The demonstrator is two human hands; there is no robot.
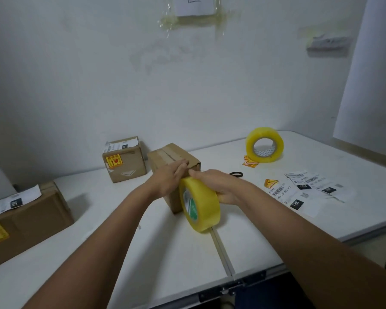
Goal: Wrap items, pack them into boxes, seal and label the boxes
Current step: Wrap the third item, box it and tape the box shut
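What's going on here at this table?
A person is taping shut a small brown cardboard box on the white folding table. The left hand presses flat on the box top while the right hand grips a yellowish roll of clear packing tape against it. Two labelled boxes sit to the left.

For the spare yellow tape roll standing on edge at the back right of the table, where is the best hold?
Probably from above: the spare yellow tape roll stands on edge, its open core facing the camera, so thumb through the core and fingers over the top rim.
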